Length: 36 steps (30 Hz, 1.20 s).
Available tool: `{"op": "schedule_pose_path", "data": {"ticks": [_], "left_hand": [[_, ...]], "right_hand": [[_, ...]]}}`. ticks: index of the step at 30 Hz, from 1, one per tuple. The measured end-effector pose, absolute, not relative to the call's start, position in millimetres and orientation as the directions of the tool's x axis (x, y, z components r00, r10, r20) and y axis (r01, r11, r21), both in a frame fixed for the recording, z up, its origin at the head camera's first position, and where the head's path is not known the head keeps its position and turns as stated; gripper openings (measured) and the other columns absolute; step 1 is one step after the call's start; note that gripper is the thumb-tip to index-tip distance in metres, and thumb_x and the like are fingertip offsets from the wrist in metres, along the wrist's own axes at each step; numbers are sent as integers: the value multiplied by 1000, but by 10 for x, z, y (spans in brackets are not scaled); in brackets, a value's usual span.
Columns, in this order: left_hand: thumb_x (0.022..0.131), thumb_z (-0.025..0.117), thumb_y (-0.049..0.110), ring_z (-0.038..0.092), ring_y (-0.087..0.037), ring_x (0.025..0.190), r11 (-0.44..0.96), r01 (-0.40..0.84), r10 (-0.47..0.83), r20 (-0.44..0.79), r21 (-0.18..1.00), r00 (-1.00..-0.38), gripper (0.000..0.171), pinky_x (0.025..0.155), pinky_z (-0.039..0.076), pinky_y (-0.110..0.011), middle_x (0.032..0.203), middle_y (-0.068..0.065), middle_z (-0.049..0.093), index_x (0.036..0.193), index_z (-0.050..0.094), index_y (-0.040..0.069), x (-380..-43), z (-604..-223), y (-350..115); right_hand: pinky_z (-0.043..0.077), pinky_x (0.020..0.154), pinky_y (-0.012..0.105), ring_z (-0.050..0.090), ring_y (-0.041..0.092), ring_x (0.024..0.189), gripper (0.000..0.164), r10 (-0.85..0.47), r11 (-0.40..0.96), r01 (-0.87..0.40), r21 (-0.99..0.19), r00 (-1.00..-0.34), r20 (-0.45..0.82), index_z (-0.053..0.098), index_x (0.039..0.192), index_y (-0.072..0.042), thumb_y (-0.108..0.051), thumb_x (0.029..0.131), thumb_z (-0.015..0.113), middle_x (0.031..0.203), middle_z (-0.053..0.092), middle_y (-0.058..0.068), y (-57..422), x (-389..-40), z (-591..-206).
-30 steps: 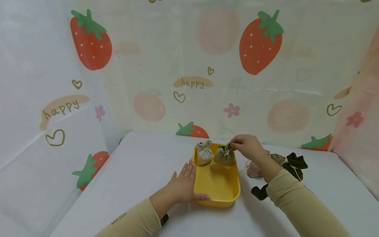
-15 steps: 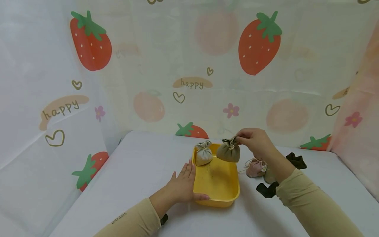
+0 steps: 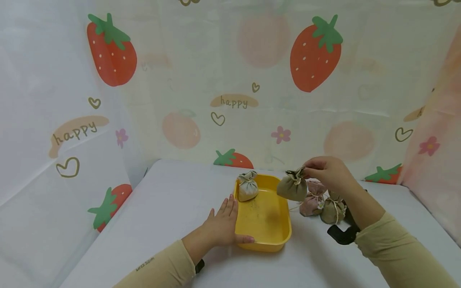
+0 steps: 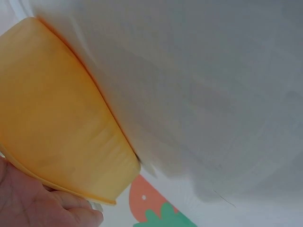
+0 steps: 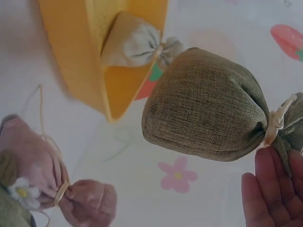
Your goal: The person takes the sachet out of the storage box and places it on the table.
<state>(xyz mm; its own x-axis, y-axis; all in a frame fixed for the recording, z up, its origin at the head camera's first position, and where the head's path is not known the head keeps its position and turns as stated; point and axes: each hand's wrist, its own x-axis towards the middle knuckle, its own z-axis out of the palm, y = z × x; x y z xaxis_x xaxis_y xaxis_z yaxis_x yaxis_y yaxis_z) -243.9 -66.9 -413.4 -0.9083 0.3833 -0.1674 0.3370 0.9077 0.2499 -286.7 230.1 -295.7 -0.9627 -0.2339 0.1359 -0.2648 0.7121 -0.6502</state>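
A yellow plastic basin (image 3: 257, 226) stands on the white table in the head view. My left hand (image 3: 221, 227) rests along its left side with straight fingers, the thumb over the near rim. By its gathered neck, my right hand (image 3: 329, 172) pinches an olive-brown drawstring pouch (image 3: 291, 188), which hangs in the air over the basin's far right edge. The right wrist view shows this pouch (image 5: 203, 106) close up, its pale cord tied. A cream pouch (image 3: 247, 191) sits in the basin's far left corner.
Right of the basin lie a pink pouch (image 3: 309, 206) with a white flower and a brownish-green pouch (image 3: 332, 211). My right forearm covers part of the table behind them. A strawberry-patterned sheet (image 3: 237, 132) closes off the back.
My right hand has lifted the olive-brown pouch out of the basin's far right corner and carried it rightward. My left hand and the cream pouch have stayed in place.
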Motion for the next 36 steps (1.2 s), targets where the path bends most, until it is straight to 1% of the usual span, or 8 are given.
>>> {"op": "schedule_pose_path", "data": {"ticks": [4, 11, 17, 20, 24, 30, 34, 36], "left_hand": [[65, 45, 83, 0, -26, 140, 909, 336, 382, -166, 248, -909, 121, 104, 15, -58, 152, -12, -8, 147, 4, 3, -2440, -4139, -669], [66, 44, 83, -1, -26, 140, 907, 339, 384, -163, 249, -909, 120, 104, 15, -58, 152, -12, -8, 147, 4, 3, -2448, -4153, -671], [66, 44, 83, -1, -26, 140, 907, 336, 383, -166, 253, -909, 121, 104, 15, -58, 152, -11, -9, 147, 3, 3, -2458, -4166, -670], [65, 44, 83, -2, -25, 140, 908, 332, 380, -169, 254, -910, 121, 104, 15, -58, 152, -11, -9, 147, 3, 4, -2464, -4176, -668], [65, 44, 83, -2, -25, 140, 909, 328, 376, -170, 256, -911, 122, 105, 14, -58, 152, -11, -9, 147, 2, 4, -2473, -4190, -666], [65, 44, 83, -2, -25, 140, 910, 328, 376, -168, 255, -911, 122, 105, 14, -58, 152, -11, -10, 147, 2, 4, -2475, -4195, -665], [65, 45, 82, -2, -26, 140, 907, 327, 378, -169, 266, -910, 121, 105, 14, -58, 152, -11, -10, 147, 2, 4, -2462, -4173, -664], [66, 46, 82, -2, -26, 140, 905, 325, 378, -170, 273, -910, 121, 105, 14, -58, 152, -12, -9, 147, 2, 3, -2455, -4159, -663]], "right_hand": [[45, 86, 47, 63, 23, 94, 24, -237, 728, -274, -629, -961, 145, 68, 101, -7, -27, 91, 57, 94, 69, 6, 2429, -2812, -2954], [49, 77, 41, 65, 23, 88, 25, -244, 711, -278, -646, -959, 144, 66, 102, -1, -23, 92, 57, 91, 69, 8, 2651, -2750, -3044], [47, 81, 46, 63, 26, 91, 28, -225, 721, -216, -658, -972, 72, 65, 104, -2, -26, 92, 56, 92, 69, 8, 2780, -2701, -3147], [47, 80, 43, 62, 23, 90, 28, -223, 734, -201, -648, -974, 50, 66, 103, -3, -26, 92, 56, 91, 70, 6, 2821, -2692, -3230], [47, 76, 36, 61, 18, 87, 24, -229, 741, -204, -640, -972, 45, 67, 100, -3, -23, 91, 57, 87, 69, 4, 2860, -2693, -3374], [50, 78, 40, 64, 18, 87, 22, -238, 691, -183, -699, -971, 20, 66, 100, 0, -18, 91, 58, 95, 68, 10, 2876, -2691, -3568], [49, 76, 38, 63, 16, 87, 20, -219, 687, -160, -709, -976, 8, 67, 98, -2, -19, 90, 59, 93, 68, 8, 2874, -2695, -3663], [49, 76, 38, 63, 16, 86, 20, -215, 679, -152, -718, -977, 3, 66, 98, -1, -19, 89, 59, 92, 68, 8, 2870, -2695, -3708]]}}
